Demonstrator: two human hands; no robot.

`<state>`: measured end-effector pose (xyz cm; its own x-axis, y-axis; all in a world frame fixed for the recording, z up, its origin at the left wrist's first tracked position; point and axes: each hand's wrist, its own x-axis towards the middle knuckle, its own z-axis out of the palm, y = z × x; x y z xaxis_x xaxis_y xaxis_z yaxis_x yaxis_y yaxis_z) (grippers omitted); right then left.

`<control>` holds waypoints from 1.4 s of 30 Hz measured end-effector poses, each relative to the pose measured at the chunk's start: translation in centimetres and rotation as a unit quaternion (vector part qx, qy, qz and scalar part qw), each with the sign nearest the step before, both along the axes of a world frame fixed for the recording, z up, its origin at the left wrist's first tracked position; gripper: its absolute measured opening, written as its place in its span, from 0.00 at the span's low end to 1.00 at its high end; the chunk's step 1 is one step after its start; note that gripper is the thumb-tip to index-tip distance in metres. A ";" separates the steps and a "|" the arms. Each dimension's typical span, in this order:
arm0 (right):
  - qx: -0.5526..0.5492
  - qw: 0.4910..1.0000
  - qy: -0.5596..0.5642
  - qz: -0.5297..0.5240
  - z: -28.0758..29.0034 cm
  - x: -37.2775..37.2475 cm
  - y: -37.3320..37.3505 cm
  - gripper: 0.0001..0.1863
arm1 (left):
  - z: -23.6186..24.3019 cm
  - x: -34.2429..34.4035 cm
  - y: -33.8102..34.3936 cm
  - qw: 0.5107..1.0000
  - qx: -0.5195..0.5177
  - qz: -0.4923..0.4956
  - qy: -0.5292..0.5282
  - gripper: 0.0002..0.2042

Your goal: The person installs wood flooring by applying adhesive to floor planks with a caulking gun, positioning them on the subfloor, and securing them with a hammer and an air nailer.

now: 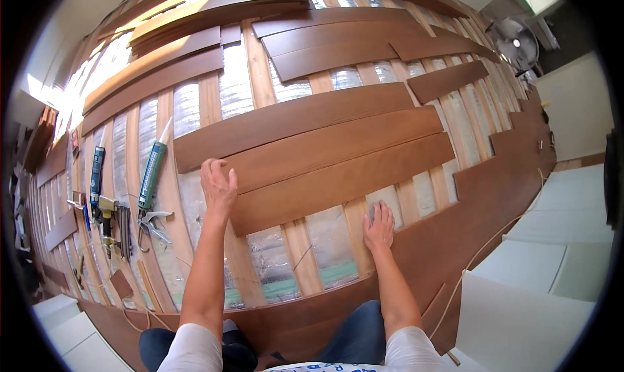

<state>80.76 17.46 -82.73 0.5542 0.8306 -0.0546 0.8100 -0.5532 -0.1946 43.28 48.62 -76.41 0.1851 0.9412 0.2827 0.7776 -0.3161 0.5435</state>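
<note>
We see three long brown planks lying side by side across the pale battens (300, 252), in the middle of the view: a far plank (292, 122), a middle plank (338, 144) and a near plank (344, 183). Silvery sheeting shows in the gaps between battens.

Left hand (220, 183): at the left end of the middle plank, fingers bent loosely, thumb a little apart. The hand covers that plank's corner, and we cannot tell whether the fingertips press, pinch or merely rest there.

Right hand (380, 229): below the near plank's edge, over a batten, fingers together and partly curled. Something small and grey shows at the fingertips; too little is visible for us to name it, or to say whether the hand has hold of it. The palm is turned from us.

Left of the planks we note a caulking gun with a teal tube (153, 170) and a blue tube (97, 170) near it; the tools beside them run together in a clutter. Upper right, a round fan (517, 44). The legs are cut off by the lower edge, and the black rim swallows the room's sides.
</note>
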 end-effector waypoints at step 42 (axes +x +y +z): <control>-0.108 0.994 -0.017 0.019 0.5 -0.2 4.7 0.33 | -8.3 -0.1 15.0 0.957 -0.127 0.121 0.229 0.38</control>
<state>80.55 22.18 -82.24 0.5277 0.8215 -0.2160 0.8350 -0.5483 -0.0456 43.20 63.62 -84.66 0.0034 0.9998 -0.0201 0.9866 -0.0001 0.1633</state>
